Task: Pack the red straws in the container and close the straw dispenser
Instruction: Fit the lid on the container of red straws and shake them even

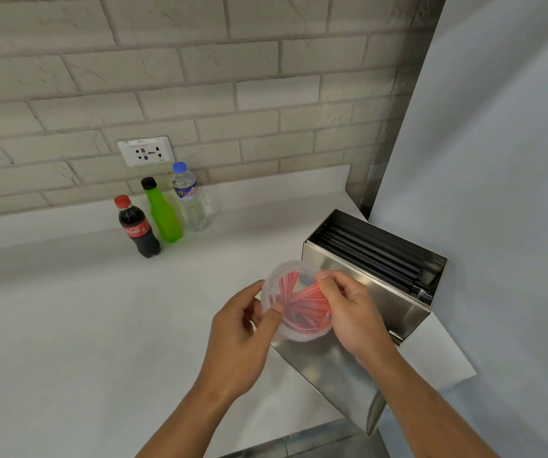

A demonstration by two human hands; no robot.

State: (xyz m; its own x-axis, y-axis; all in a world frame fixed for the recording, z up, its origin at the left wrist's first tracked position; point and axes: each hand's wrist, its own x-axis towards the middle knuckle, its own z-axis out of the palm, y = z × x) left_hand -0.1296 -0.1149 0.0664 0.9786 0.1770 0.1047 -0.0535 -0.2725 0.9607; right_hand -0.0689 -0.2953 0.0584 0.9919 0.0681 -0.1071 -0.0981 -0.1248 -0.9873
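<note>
We hold the round clear container [294, 300] up between both hands, just in front of the steel straw dispenser [370, 285]. Our left hand [244, 328] grips its rim at nine o'clock, thumb pressed on the near edge. Our right hand [352, 312] clamps the three o'clock side, fingertips curled over the rim and lying on the red straws [302, 300]. The straws are short cut pieces, heaped inside the container and fanning from its middle toward twelve and three o'clock. The container tilts toward us, its mouth facing the camera.

The dispenser sits at three o'clock on the white counter [67, 325], top open, with black straws [375, 256] lying lengthwise inside. Its steel lid [335, 375] hangs open toward us, flat below the container.

At eleven o'clock three bottles stand close together near the brick wall [200, 77]: a cola bottle [137, 226] in front, a green bottle [163, 213] behind it, a water bottle [190, 200] at the back. A wall socket [145, 151] sits just above them.
</note>
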